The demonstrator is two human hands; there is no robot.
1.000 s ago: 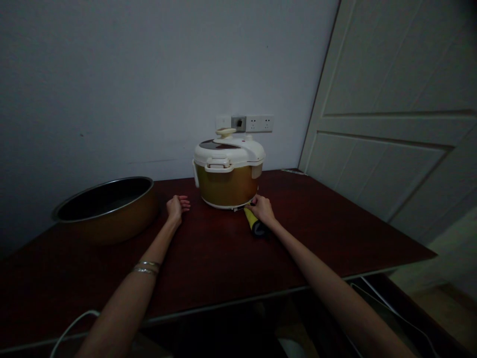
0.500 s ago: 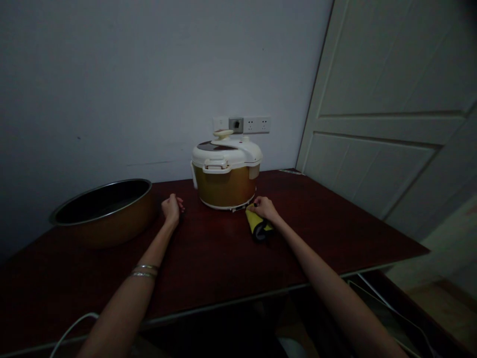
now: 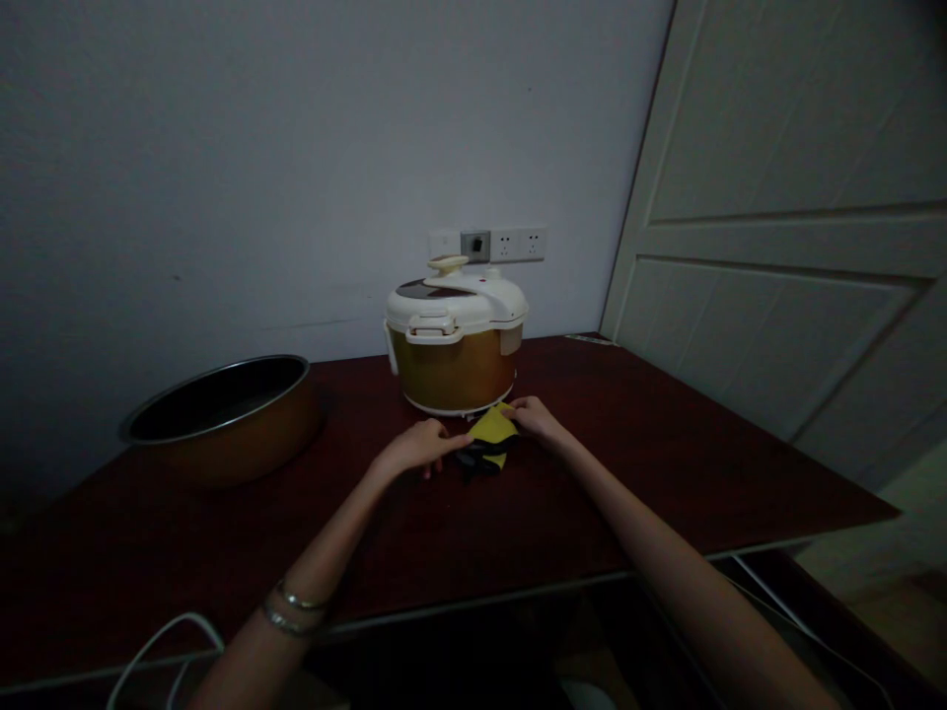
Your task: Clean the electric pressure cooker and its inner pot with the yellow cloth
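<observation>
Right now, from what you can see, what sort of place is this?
Probably a home: a white and gold cooker stands on a dark red table, with wall sockets behind it.

Dim, bluish light, soft detail: the wall [image 3: 318,148] darkens toward the left edge; shadow nearly blackens the bottom centre.
</observation>
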